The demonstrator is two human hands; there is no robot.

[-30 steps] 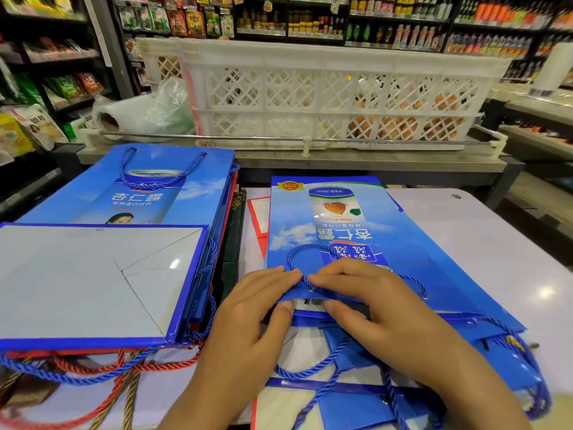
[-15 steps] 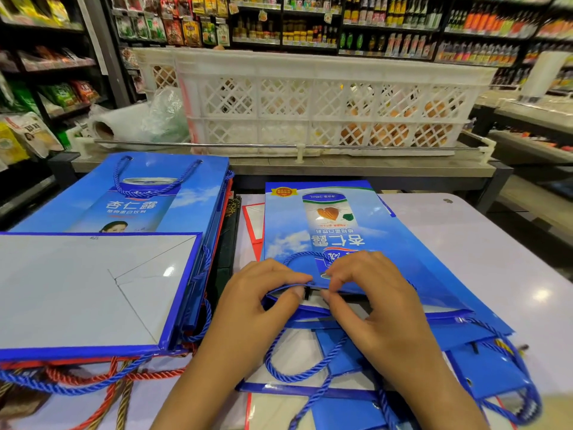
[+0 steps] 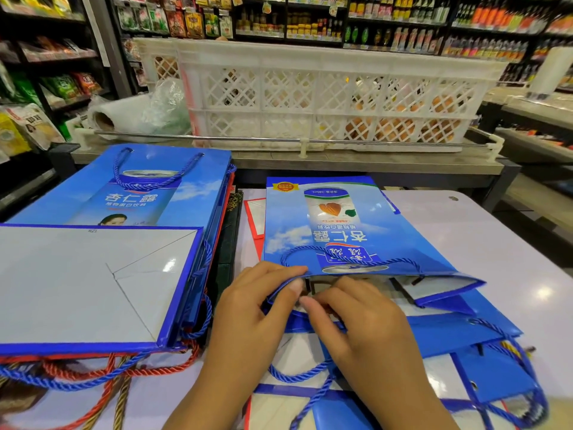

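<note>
A flat blue paper gift bag [image 3: 335, 231] with a can picture and a blue rope handle [image 3: 350, 259] lies on top of several other blue bags on the white table [image 3: 496, 243]. My left hand [image 3: 257, 308] pinches the near top rim of this bag and lifts it, so the mouth gapes. The fingers of my right hand [image 3: 359, 318] curl at the lower rim of the same opening, beside my left thumb.
To the left sits a stack of flat bags [image 3: 93, 274], blue on top, with blue, red and gold rope handles hanging off the front. Behind the table stands a white lattice crate [image 3: 325, 91] of eggs, a plastic-bag roll [image 3: 124, 116] and store shelves.
The bag's mouth has come open: my left hand lifted the upper rim while my right fingers moved down to the lower rim. The handle loop slid up off my hands.
</note>
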